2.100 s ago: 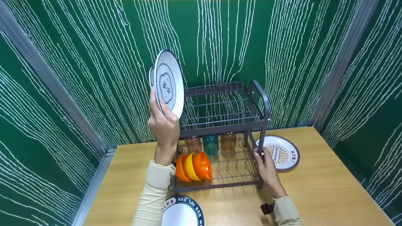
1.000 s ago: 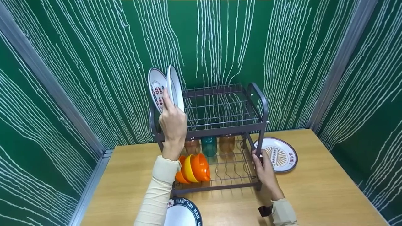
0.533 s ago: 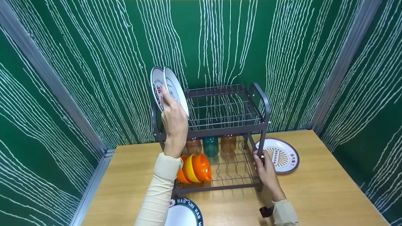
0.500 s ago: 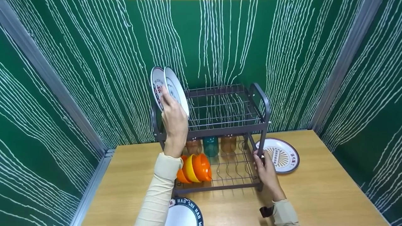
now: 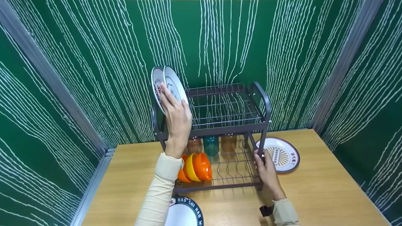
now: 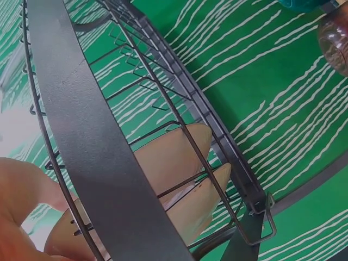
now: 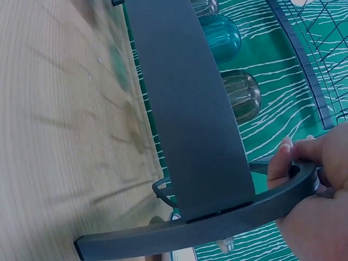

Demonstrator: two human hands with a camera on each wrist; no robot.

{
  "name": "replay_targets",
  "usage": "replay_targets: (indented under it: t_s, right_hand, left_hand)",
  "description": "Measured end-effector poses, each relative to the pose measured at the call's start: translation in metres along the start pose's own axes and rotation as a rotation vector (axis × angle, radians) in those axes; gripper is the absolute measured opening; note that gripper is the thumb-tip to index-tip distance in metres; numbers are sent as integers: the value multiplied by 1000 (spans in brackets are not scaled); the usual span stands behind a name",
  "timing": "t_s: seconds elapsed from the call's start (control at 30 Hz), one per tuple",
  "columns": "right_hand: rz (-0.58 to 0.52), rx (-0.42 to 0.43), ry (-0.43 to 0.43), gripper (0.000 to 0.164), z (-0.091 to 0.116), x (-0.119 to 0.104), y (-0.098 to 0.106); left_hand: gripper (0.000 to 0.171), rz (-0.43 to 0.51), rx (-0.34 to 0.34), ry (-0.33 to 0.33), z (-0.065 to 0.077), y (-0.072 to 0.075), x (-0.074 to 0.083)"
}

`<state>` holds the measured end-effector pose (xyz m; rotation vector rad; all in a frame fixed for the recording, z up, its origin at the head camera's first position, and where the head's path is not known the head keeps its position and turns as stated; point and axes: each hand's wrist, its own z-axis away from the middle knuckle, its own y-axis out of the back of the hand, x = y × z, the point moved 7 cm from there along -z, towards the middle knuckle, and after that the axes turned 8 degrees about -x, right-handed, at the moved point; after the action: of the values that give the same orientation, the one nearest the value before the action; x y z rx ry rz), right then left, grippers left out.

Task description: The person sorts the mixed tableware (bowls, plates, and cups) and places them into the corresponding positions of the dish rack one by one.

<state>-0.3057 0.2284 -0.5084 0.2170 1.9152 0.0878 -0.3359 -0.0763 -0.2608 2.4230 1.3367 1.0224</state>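
My left hand (image 5: 178, 117) is at the left end of the dish rack's upper tier, its fingers extended against a white plate (image 5: 175, 84) that stands on edge, leaning. The thumb lies apart from the fingers, near the plate's right edge. Just left of that plate stands another, a plate with red characters (image 5: 157, 83). From below, the left wrist view shows the lower edges of both plates (image 6: 171, 157) between the wires. My right hand (image 5: 267, 171) grips the right front post of the dark dish rack (image 5: 226, 127); in the right wrist view, fingers and thumb curl round the frame (image 7: 272, 204).
On the lower tier, orange and yellow bowls (image 5: 194, 168) stand on edge at the left, with three tinted cups (image 5: 211, 146) behind. A patterned plate (image 5: 284, 155) lies right of the rack, and a dark-rimmed plate (image 5: 183, 213) lies in front. Green walls surround the wooden table (image 5: 320, 188).
My left hand has lowered the white plate into the upper tier beside the red-character plate. Its fingers have since straightened and the thumb has spread. The right hand keeps its grip on the post.
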Motion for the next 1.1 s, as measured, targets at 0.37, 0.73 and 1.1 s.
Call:
replay_targets:
  t_s: [0.37, 0.73, 1.1]
  right_hand:
    - [-66, -65, -107, 27, -5, 26, 3]
    - [20, -32, -170, 50, -3, 46, 28]
    - [173, 76, -166, 53, -8, 66, 62]
  left_hand:
    - [69, 37, 129, -110, 5, 13, 7]
    - [62, 83, 182, -190, 17, 26, 15]
    - [54, 113, 200, -231, 41, 37, 20]
